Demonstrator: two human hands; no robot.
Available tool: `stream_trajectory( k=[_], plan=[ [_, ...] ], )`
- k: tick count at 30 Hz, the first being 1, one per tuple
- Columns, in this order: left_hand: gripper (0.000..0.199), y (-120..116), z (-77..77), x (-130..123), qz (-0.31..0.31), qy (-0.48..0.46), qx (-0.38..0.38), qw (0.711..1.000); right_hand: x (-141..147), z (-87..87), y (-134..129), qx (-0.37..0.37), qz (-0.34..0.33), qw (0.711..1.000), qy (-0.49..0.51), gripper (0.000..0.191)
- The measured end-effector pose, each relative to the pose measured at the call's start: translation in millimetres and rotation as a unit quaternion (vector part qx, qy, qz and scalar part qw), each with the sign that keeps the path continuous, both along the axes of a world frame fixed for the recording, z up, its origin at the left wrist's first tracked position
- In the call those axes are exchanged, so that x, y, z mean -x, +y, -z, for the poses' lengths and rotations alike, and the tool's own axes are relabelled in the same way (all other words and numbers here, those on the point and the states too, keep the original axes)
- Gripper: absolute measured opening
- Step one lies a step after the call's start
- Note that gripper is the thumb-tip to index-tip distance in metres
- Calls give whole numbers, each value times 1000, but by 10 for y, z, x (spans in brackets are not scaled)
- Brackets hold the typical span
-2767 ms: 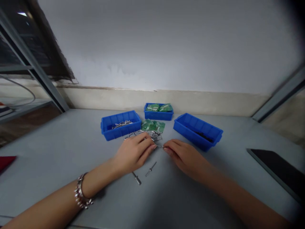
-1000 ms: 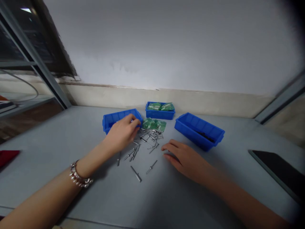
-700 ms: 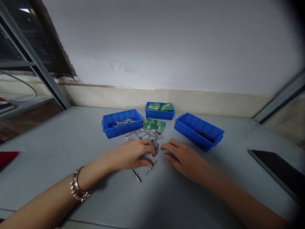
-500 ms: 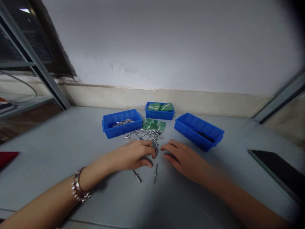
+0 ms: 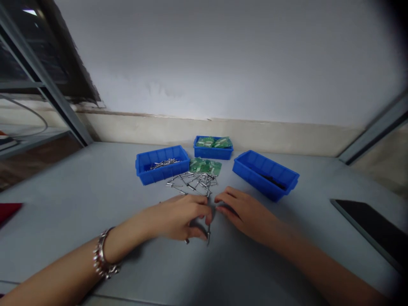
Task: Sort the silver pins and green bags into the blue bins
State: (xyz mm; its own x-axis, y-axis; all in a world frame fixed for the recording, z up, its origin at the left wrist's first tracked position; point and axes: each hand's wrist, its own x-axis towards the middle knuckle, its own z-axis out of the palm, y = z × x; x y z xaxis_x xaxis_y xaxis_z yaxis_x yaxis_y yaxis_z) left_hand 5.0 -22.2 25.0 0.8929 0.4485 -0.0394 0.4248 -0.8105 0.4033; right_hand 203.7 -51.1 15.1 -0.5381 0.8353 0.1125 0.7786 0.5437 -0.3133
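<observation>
My left hand [image 5: 183, 216], with a beaded bracelet on its wrist, reaches down over a silver blind rivet [image 5: 208, 236] on the table. Its thumb and index finger are apart beside the rivet; no firm grip shows. A second rivet [image 5: 187, 241] is mostly hidden beneath that hand. My right hand [image 5: 244, 212] hovers just to the right, fingers slightly bent and parted, with nothing visible in them. Beyond both hands lies a loose pile of rivets [image 5: 204, 180], touching or close to a green-and-clear plastic packet [image 5: 205, 165].
Behind the pile, a blue bin [image 5: 162, 173] contains more rivets, and another blue bin [image 5: 213, 153] holds green packets. The right-hand blue bin [image 5: 264, 178] has small dark pieces inside. A dark tablet-like device [image 5: 369, 225] lies far right, a red object [image 5: 9, 211] far left.
My left hand has moved toward me, from the pile's near edge to the single rivet, covering most of the second one. My right hand has stayed nearly still.
</observation>
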Motion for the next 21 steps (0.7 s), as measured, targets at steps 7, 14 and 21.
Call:
stream_trajectory(
  k=[7,14,21],
  plan=[
    [10,28,50,-2,26,-32,3,999,10,-5,4,-3,-1,1000,1,15],
    [34,-84,-27,-24,-9,-27,-8,1000,9,-36,5,-7,-9,1000,12,14],
    [35,-143,5,-58,41,4,-19,999,21,-25,46,-15,8,1000,13,16]
  ],
)
